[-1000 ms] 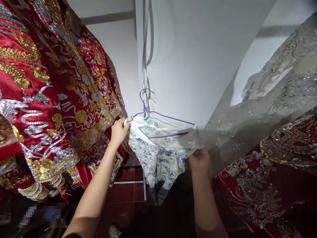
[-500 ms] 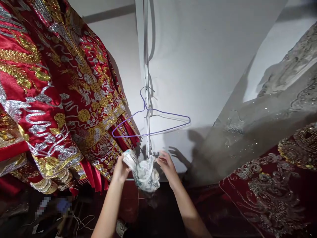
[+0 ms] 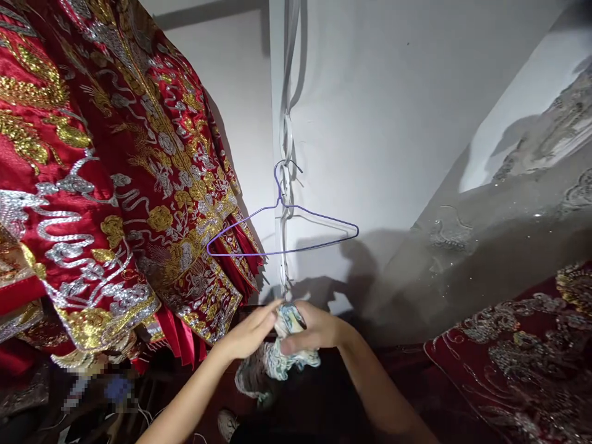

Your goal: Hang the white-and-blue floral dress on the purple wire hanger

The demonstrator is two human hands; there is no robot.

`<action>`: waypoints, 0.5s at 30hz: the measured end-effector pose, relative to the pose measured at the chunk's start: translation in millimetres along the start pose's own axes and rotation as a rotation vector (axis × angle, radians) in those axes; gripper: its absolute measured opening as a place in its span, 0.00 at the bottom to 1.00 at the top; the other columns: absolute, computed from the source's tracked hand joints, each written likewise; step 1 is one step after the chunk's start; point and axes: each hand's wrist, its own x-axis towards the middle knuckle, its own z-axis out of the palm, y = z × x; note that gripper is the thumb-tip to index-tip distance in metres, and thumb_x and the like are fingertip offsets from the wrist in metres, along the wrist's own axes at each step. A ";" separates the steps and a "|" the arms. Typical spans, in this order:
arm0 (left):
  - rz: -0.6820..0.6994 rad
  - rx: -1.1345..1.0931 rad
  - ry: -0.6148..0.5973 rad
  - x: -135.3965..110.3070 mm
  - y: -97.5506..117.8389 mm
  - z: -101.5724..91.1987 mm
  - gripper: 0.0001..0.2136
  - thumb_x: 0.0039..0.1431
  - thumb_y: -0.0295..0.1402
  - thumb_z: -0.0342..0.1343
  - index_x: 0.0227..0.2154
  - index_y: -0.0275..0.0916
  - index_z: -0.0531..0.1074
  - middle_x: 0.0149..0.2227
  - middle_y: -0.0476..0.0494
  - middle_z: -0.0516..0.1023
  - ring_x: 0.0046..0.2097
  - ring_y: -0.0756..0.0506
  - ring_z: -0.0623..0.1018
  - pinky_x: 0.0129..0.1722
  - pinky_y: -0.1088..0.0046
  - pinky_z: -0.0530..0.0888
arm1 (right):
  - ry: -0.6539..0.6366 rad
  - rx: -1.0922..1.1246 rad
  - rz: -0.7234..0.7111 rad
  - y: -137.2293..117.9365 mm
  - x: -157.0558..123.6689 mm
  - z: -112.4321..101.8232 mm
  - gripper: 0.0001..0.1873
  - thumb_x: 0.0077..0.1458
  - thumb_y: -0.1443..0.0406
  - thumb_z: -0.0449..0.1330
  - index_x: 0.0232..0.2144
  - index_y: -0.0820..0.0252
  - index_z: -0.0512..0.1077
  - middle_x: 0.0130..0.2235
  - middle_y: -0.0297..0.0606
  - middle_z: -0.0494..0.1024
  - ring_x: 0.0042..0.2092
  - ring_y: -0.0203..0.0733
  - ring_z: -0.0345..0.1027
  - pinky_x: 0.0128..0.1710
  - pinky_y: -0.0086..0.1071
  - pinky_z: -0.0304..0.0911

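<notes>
A small white garment with a blue and green floral print (image 3: 277,357) is bunched up between both my hands, low in the middle of the view. My left hand (image 3: 250,336) lies against its left side with fingers stretched over the cloth. My right hand (image 3: 314,333) is wrapped round its top right. Above them a bare purple wire hanger (image 3: 282,231) hangs from a white cord (image 3: 287,123) against the white wall.
A red robe with gold and silver embroidery (image 3: 102,185) hangs at the left. A grey sequined veil (image 3: 499,234) and a dark red beaded garment (image 3: 522,351) fill the right. Dark red floor tiles lie below, with a shoe (image 3: 226,425) near the bottom edge.
The floral garment came off the purple hanger, which now hangs bare. Both hands dropped lower and drew together, crumpling the cloth into a bundle.
</notes>
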 end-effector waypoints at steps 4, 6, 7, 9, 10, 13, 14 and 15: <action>-0.126 0.200 -0.133 -10.6 -20.7 -15.6 0.22 0.66 0.51 0.47 0.32 0.36 0.74 0.31 0.46 0.77 0.34 0.46 0.74 0.37 0.72 0.69 | 0.520 -0.484 -0.093 -42.4 -9.1 -39.2 0.07 0.47 0.65 0.64 0.22 0.59 0.70 0.23 0.32 0.69 0.28 0.39 0.64 0.27 0.29 0.58; -0.172 0.299 -0.043 -13.4 -20.9 -32.6 0.21 0.66 0.51 0.48 0.31 0.37 0.73 0.29 0.47 0.75 0.31 0.46 0.73 0.34 0.73 0.67 | 0.781 -0.574 -0.147 -47.8 -0.4 -48.8 0.08 0.49 0.65 0.62 0.35 0.58 0.75 0.30 0.36 0.76 0.34 0.44 0.70 0.33 0.32 0.63; -0.187 0.344 -0.006 -14.0 -19.5 -42.3 0.21 0.66 0.51 0.47 0.31 0.37 0.73 0.28 0.47 0.75 0.30 0.47 0.72 0.33 0.73 0.65 | 0.819 -0.586 -0.182 -45.3 7.5 -51.0 0.15 0.51 0.64 0.60 0.43 0.57 0.75 0.34 0.38 0.78 0.37 0.46 0.72 0.36 0.33 0.65; -0.200 0.416 0.035 -14.4 -16.8 -61.1 0.22 0.66 0.51 0.46 0.30 0.38 0.72 0.26 0.48 0.73 0.28 0.47 0.71 0.31 0.74 0.64 | 0.803 -0.589 -0.245 -32.1 26.2 -53.0 0.20 0.56 0.62 0.56 0.51 0.54 0.73 0.40 0.41 0.81 0.41 0.48 0.74 0.41 0.36 0.67; -0.201 0.442 0.041 -14.6 -16.6 -69.4 0.22 0.66 0.51 0.46 0.29 0.38 0.72 0.25 0.49 0.73 0.27 0.48 0.71 0.31 0.74 0.63 | 0.795 -0.590 -0.260 -23.3 34.3 -54.1 0.18 0.58 0.61 0.55 0.50 0.54 0.75 0.40 0.41 0.81 0.41 0.49 0.74 0.41 0.37 0.68; -0.218 0.492 0.032 -17.1 -21.5 -89.5 0.22 0.66 0.50 0.47 0.27 0.39 0.73 0.24 0.48 0.74 0.26 0.47 0.71 0.30 0.73 0.64 | 0.857 -0.628 -0.263 -1.4 41.6 -63.4 0.14 0.59 0.58 0.55 0.39 0.58 0.78 0.37 0.42 0.82 0.40 0.51 0.75 0.41 0.37 0.67; -0.226 0.504 0.024 -18.4 -24.2 -95.3 0.22 0.66 0.49 0.46 0.27 0.39 0.74 0.24 0.47 0.76 0.27 0.46 0.73 0.30 0.73 0.65 | 0.885 -0.654 -0.258 1.6 37.5 -68.4 0.13 0.59 0.57 0.57 0.36 0.58 0.78 0.36 0.42 0.82 0.39 0.51 0.75 0.40 0.36 0.67; -0.229 0.515 0.023 -19.6 -26.7 -101.0 0.21 0.67 0.48 0.46 0.28 0.40 0.75 0.26 0.45 0.78 0.28 0.44 0.75 0.32 0.72 0.68 | 0.904 -0.679 -0.246 2.1 31.0 -73.8 0.13 0.58 0.56 0.59 0.34 0.58 0.77 0.35 0.42 0.81 0.38 0.50 0.75 0.38 0.35 0.66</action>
